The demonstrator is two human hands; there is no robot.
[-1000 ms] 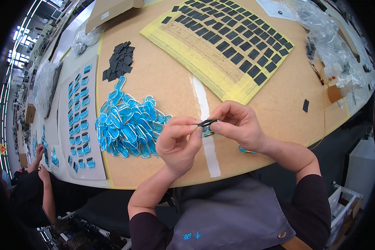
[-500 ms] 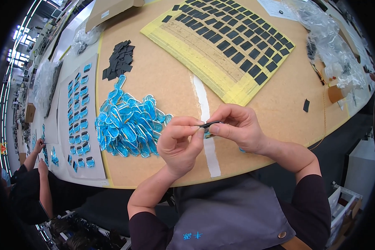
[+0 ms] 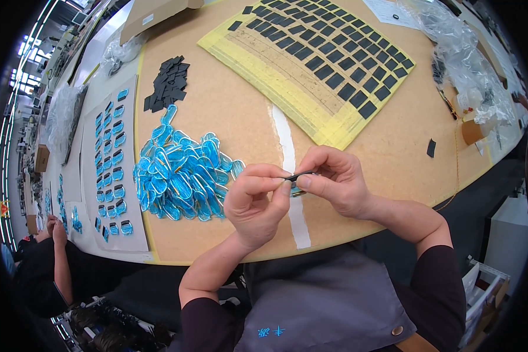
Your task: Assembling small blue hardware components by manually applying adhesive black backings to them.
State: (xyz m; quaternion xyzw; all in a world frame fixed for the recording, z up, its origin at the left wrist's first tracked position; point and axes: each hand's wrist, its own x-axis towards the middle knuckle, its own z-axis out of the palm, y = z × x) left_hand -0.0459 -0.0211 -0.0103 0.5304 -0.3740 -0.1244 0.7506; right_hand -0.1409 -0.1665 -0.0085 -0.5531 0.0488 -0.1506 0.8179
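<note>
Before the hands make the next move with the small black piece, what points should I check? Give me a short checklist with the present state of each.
1. Small black piece pinched by both hands: ok.
2. Left hand and right hand above the table, not resting on it: ok.
3. Blue pile beside the left hand, untouched: ok.
4. Yellow sheet of black squares lies flat: ok.
5. Which face of the piece points up: cannot tell.

A small-parts assembly workshop is shown. A long tan workbench [image 3: 229,111] is covered with a heap of blue oval pieces [image 3: 182,173], a yellow sheet of black pads [image 3: 317,56] and a grey board of laid-out blue pieces [image 3: 112,158]. A co-worker [image 3: 38,264] is seated alongside, under strip lights [image 3: 17,94].
</note>
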